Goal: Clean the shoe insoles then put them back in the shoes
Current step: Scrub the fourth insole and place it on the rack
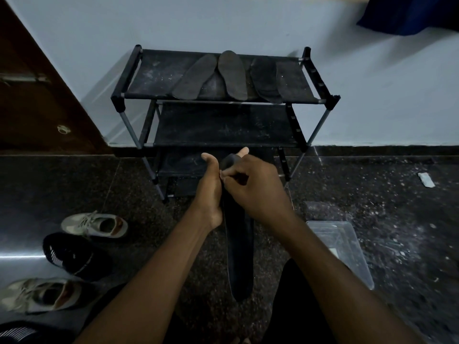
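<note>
Both hands meet in front of the shoe rack (pixel 223 100), at the level of its lowest shelf. Left hand (pixel 210 192) wraps the edge of a long dark insole (pixel 239 256), thumb up, fingers hidden behind it. Right hand (pixel 253 184) is curled over the insole's top end, fingertips pinching at it; a dark rounded bit sticks up between thumb and forefinger, and I cannot tell whether it is the insole's tip or a cloth. The insole hangs down from the hands toward the person, its lower end pointed.

Top shelf of the rack: four dark insoles lying flat, toward the right half. Leftmost one (pixel 193 78) lies slanted; the next (pixel 233 74) is nearly straight and touches or overlaps it near the front edge. The third (pixel 265 79) and fourth (pixel 293 81) lie side by side at the right end, edges overlapping. The shelf cloth is dusty. Middle shelf bare.

Left of the rack on the dark speckled floor (pixel 372 184): a grey sneaker (pixel 95 224), a black shoe (pixel 72 254) just nearer than it, another grey sneaker (pixel 42 294) nearer still, and part of another black shoe (pixel 17 333) at the frame's bottom corner.

Right of the rack, near the right forearm: a clear plastic box (pixel 347 249). Farther right, a small pale scrap (pixel 426 180).

Rack backs onto a pale wall (pixel 223 21); a brown door (pixel 37 95) stands to its left.
</note>
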A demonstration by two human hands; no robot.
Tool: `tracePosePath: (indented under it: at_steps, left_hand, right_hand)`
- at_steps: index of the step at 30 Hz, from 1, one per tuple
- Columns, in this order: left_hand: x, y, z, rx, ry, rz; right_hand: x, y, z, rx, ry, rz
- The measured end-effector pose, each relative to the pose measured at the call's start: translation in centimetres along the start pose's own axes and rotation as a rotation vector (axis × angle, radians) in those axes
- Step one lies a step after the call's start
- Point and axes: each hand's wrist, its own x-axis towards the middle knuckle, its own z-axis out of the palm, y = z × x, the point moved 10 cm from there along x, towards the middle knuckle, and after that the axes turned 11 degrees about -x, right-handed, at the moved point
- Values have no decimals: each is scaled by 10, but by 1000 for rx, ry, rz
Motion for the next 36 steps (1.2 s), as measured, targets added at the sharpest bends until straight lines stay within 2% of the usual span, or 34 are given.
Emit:
tracePosePath:
  at_steps: [3,6,16,22,27,30,33,36]
  left_hand:
    - [3,-2,0,-2,3,-8]
    - [0,-5,3,19,16,-11]
    - [1,-2,3,-16,-16,-24]
    - [1,-5,1,87,34,13]
    - [3,-10,5,94,-14,-48]
    - [3,-8,3,110,-4,-26]
    - [2,-5,-1,132,17,16]
    - [3,-5,-2,57,-2,-6]
  right_hand:
    - [1,12,-5,-65,41,62]
    - [3,16,-13,-26,113,111]
    - [0,-2,0,30,-11,-8]
    - [4,5,-8,-72,122,23]
    - [5,28,-24,-114,232,138]
    - [6,26,-20,-69,195,111]
    - [6,11,-9,-23,87,27]
    - [5,4,-3,-16,-4,-21]
